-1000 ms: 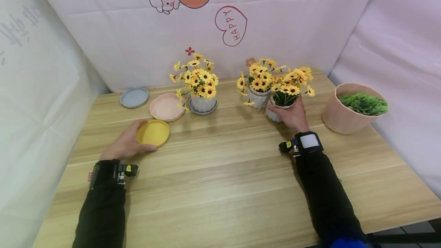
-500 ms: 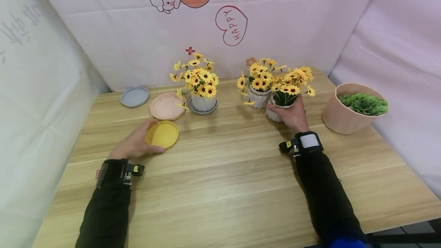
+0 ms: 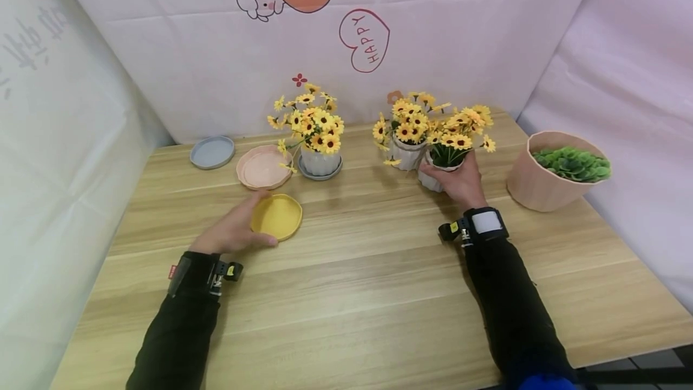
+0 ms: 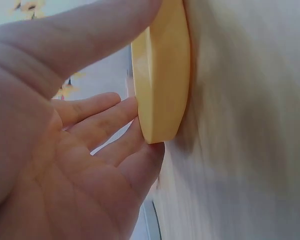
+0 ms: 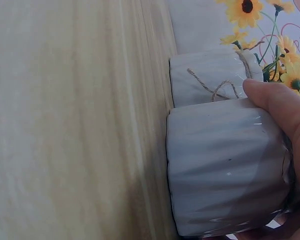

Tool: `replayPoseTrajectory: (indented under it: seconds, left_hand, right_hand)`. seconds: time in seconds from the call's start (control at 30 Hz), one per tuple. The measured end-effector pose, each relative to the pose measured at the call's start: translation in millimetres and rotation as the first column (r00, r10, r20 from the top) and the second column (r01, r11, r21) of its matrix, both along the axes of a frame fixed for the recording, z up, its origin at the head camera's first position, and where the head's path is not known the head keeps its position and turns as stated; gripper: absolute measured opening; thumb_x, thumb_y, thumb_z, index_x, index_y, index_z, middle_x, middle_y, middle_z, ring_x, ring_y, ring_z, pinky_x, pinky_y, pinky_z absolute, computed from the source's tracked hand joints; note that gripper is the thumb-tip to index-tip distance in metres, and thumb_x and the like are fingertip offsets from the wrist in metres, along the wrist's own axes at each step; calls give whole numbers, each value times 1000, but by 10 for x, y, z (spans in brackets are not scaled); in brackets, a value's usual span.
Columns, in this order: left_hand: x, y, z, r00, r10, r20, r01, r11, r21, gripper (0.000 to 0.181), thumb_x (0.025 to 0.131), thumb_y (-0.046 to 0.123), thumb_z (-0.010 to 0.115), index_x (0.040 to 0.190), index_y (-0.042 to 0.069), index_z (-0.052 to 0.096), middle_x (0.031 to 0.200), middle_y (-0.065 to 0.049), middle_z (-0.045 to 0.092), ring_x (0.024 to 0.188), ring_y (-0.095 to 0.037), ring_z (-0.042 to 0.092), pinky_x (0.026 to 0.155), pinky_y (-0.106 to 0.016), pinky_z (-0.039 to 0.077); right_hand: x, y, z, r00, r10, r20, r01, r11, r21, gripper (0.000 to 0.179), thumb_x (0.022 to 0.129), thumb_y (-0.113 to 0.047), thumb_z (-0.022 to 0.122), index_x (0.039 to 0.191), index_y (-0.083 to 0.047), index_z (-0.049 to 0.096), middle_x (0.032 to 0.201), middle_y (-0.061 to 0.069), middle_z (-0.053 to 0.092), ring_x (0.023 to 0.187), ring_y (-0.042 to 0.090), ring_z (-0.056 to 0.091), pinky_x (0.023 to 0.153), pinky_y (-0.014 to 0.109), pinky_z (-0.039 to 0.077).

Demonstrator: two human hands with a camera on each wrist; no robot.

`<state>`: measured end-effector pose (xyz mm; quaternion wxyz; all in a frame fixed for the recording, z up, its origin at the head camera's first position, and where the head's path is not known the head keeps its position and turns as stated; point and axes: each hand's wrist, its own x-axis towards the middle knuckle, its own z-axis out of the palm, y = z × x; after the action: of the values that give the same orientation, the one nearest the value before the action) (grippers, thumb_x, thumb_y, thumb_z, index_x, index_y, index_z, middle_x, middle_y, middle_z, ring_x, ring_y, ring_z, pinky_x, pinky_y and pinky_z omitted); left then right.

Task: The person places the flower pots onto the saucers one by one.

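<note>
A yellow saucer (image 3: 278,218) is held by its left edge between the thumb and fingers of my left hand (image 3: 235,225), low over the table. In the left wrist view the saucer's rim (image 4: 165,75) shows side-on, with the thumb and fingertips against it. My right hand (image 3: 459,182) grips a white ribbed flowerpot (image 5: 225,170) near its top; yellow flowers (image 3: 457,131) rise from it. Right behind and left of it stands a second white flowerpot (image 3: 405,155) with similar flowers, twine tied round its neck.
Another white flowerpot (image 3: 319,162) with yellow flowers stands on a grey saucer (image 3: 337,172). A pink saucer (image 3: 263,168) and a blue-grey saucer (image 3: 212,153) lie at the back left. At right is a large pink pot (image 3: 536,182) with green leaves. A printed cloth hangs behind the table.
My left hand has moved to the right with the yellow saucer, which now lies below and right of the pink one. The right hand has stayed on its flowerpot.
</note>
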<state>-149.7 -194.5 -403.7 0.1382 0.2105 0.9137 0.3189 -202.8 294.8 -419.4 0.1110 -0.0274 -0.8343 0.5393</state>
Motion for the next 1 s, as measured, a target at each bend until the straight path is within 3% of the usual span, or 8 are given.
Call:
replayPoseTrajectory:
  seconds: [0.33,0.67,1.0]
  left_hand:
    - [72,204,-17,1000,-13,-10,13,1000,12,107,87,24,89,161,-10,20,164,-36,31,153,-52,33,126,-66,27]
    - [124,411,-68,998,-26,-51,26,1000,3,106,89,29,87,163,-8,21,166,-31,34,152,-48,38,126,-63,31]
    - [188,556,-49,999,-42,-28,41,998,-38,110,90,33,86,165,-8,16,172,-31,21,158,-49,26,129,-61,26]
  right_hand:
    - [-15,8,-17,1000,6,0,-6,1000,4,102,88,-25,88,166,-23,22,165,10,41,155,31,38,129,52,31]
    - [-1,13,3,1000,-7,30,6,1000,17,106,89,-30,87,168,-26,16,170,11,35,158,33,34,130,54,29]
    - [9,11,21,999,-1,33,1,1000,21,106,89,-29,88,167,-26,16,169,11,36,157,34,36,129,54,30]
